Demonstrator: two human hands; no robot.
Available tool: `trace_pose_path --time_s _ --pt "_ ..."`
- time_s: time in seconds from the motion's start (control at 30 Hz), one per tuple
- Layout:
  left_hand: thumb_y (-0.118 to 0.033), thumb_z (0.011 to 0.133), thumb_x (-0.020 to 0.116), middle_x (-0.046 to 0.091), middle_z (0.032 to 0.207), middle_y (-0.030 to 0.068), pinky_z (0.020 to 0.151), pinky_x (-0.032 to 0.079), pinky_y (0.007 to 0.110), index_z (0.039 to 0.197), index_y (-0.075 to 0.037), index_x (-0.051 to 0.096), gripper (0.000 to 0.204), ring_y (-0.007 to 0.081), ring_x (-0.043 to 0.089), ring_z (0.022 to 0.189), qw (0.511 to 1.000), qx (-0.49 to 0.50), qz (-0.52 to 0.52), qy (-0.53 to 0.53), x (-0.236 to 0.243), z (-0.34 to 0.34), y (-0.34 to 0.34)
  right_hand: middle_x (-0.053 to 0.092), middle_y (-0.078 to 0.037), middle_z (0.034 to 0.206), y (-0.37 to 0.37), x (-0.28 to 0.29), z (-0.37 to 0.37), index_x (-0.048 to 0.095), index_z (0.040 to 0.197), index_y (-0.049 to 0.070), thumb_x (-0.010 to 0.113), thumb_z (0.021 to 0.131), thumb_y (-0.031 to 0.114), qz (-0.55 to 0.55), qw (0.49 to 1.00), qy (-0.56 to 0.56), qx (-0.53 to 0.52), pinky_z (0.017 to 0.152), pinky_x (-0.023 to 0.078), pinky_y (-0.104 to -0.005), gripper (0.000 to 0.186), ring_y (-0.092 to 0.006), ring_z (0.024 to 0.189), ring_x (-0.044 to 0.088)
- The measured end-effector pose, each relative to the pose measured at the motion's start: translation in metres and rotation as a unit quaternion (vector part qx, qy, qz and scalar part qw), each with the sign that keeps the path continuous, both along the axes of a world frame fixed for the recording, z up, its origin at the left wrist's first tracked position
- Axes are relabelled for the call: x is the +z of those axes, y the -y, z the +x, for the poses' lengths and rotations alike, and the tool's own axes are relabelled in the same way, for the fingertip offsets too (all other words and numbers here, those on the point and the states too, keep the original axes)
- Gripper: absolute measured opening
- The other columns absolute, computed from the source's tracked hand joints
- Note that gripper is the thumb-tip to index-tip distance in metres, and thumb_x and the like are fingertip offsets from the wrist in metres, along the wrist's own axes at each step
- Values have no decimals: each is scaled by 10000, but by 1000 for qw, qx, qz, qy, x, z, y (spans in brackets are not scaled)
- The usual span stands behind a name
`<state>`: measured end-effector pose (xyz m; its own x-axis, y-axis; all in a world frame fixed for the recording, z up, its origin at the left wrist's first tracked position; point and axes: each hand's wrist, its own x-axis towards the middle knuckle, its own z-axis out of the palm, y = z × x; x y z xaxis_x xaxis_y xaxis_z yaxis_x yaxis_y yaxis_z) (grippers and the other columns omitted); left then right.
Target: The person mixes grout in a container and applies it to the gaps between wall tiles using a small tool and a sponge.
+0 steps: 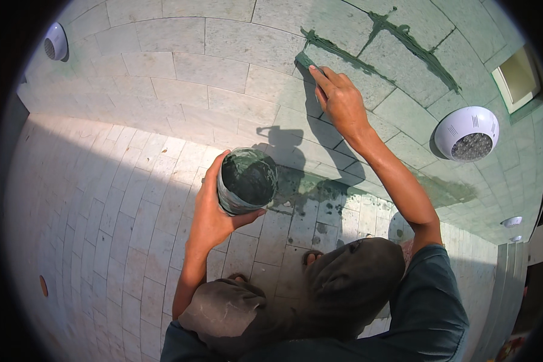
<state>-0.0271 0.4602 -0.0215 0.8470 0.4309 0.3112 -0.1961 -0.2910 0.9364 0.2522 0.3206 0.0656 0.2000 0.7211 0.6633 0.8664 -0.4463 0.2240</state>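
Observation:
My right hand [339, 99] grips a flat spatula [304, 61] coated in green paste, its blade against a joint of the pale tiled wall [235, 54]. Thick streaks of green paste [416, 48] run along several joints above and right of the blade. My left hand [211, 214] holds a round container [247, 181] with green paste inside and smeared on its rim, out in front of my body, lower and left of the spatula.
Round white light fixtures sit on the wall, a large one [464, 133] at right, another [55, 42] at upper left, smaller ones [512, 221] lower right. A framed recess [516, 78] is at upper right. The tiled floor [120, 229] has green splatters near my sandalled feet [312, 258].

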Motion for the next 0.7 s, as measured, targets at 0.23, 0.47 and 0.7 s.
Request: trace_pose_path --time_s 0.23,0.47,0.7 --pt "-159 551 940 549 1323 201 1013 461 426 1457 -25 326 1102 329 555 1224 1000 -3 8 -1 1 -2 1 635 -117 1165 2 13 3 621 1248 79 712 792 22 99 993 38 56 798 545 -357 468 -267 929 621" --pt "-162 548 940 555 1322 197 1014 459 422 1456 -22 325 1105 325 554 1225 1000 -15 5 -1 8 -2 4 643 -88 1142 -2 0 10 621 1249 77 710 806 65 41 998 36 15 794 547 -359 452 -258 906 618" --pt "-179 554 941 545 1322 201 1013 458 418 1457 -27 328 1101 322 557 1219 1000 -3 11 2 3 -4 3 637 -102 1065 -9 12 0 621 1245 65 698 824 77 99 993 47 48 795 544 -379 427 -272 896 605"
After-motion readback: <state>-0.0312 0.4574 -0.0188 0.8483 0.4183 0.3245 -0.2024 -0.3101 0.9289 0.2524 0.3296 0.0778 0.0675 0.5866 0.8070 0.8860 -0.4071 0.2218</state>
